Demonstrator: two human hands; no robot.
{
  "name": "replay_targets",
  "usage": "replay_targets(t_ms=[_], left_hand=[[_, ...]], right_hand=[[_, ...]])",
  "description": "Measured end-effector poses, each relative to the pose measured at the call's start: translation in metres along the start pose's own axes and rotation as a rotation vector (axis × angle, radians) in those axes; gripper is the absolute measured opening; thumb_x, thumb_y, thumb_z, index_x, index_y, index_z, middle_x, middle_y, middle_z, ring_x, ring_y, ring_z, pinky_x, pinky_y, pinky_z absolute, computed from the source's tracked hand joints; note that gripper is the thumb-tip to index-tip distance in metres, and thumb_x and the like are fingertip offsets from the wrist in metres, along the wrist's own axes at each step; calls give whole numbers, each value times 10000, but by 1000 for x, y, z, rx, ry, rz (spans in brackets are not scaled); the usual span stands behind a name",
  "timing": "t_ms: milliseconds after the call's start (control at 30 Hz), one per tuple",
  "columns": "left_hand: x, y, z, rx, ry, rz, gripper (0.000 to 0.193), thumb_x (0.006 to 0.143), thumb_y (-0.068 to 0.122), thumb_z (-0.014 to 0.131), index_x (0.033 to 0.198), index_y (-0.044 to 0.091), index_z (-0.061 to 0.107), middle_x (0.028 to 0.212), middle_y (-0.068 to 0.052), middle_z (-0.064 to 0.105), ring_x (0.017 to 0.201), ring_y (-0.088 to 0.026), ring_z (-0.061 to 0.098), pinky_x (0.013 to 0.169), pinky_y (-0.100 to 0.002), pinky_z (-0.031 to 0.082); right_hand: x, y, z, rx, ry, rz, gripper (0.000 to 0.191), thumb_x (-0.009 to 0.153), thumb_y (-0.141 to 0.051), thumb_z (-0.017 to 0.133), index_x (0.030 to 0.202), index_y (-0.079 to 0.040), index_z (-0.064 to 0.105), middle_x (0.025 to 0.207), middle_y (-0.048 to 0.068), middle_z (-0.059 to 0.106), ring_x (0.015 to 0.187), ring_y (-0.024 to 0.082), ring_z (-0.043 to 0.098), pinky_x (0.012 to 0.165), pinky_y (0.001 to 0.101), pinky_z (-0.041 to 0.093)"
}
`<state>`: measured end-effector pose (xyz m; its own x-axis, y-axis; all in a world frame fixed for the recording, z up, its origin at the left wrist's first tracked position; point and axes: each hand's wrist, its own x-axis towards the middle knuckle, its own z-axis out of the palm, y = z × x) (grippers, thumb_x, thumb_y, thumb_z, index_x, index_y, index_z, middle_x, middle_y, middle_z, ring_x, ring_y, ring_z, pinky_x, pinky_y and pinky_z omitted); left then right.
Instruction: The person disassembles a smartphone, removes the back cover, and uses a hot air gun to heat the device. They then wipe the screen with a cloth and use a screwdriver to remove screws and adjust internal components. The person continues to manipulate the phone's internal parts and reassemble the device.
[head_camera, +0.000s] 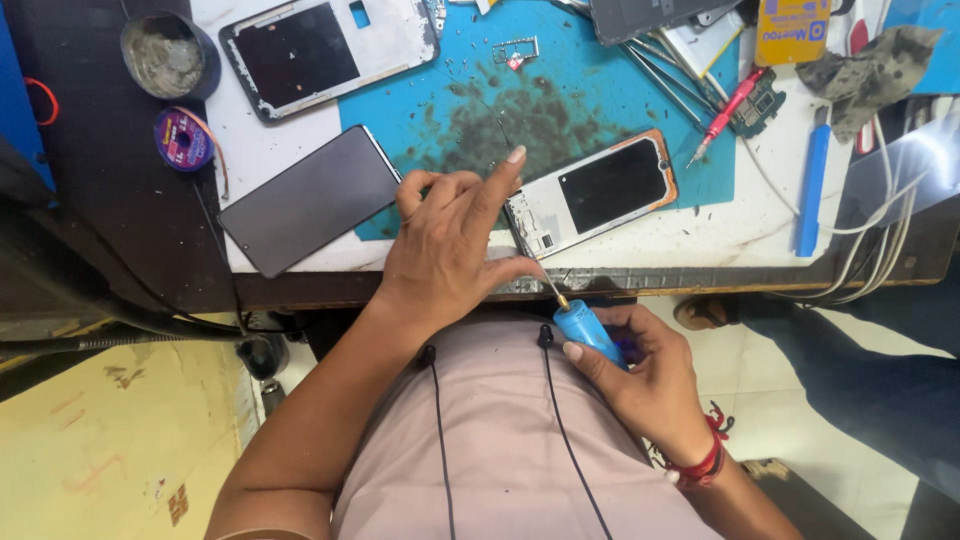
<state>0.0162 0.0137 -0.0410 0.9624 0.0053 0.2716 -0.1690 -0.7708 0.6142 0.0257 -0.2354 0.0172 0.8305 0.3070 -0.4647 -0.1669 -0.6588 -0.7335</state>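
Nearest, the right hand (640, 375) grips a blue-handled screwdriver (585, 328), its tip angled up toward the opened phone (592, 192). The left hand (450, 245), fingers curled, steadies that phone's near corner on the blue mat (560, 100).

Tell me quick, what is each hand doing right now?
Left hand: closed, steadying the opened phone.
Right hand: closed, holding the blue screwdriver.
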Motion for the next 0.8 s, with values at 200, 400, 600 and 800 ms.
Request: replay_targets(t_ms=[200, 400, 600, 800], left_hand=[[1, 0, -3, -36, 15, 4, 1190, 709, 598, 850, 1612, 105, 252, 1211, -18, 713, 1169, -232, 599, 1098, -478, 291], [1, 0, -4, -43, 12, -3, 1200, 700, 566, 868, 1615, 102, 244, 1217, -11, 714, 1165, -225, 598, 1096, -478, 288], [1, 0, -3, -44, 6, -12, 1217, 699, 569, 872, 1616, 89, 232, 1222, -9, 713, 1159, -224, 596, 1090, -480, 286], [1, -1, -3, -49, 13, -10, 1222, 701, 560, 875, 1622, 94, 220, 1245, -3, 715, 1171, -222, 597, 1101, -476, 280]], right_hand=[[6, 5, 5, 40, -3, -24, 351, 784, -167, 859, 1082, -26, 739, 917, 43, 780, 782, 77, 659, 730, 238, 537], [12, 4, 6, 25, -2, -65, 352, 788, -151, 851, 1086, -13, 725, 958, 50, 776, 818, 82, 662, 754, 239, 536], [15, 3, 10, 41, 6, -76, 350, 797, -150, 847, 1083, -2, 709, 978, 65, 777, 848, 96, 687, 779, 250, 549], [13, -5, 12, -24, 51, -105, 349, 793, -154, 853, 1072, 2, 714, 978, 81, 784, 863, 124, 712, 801, 273, 561]])
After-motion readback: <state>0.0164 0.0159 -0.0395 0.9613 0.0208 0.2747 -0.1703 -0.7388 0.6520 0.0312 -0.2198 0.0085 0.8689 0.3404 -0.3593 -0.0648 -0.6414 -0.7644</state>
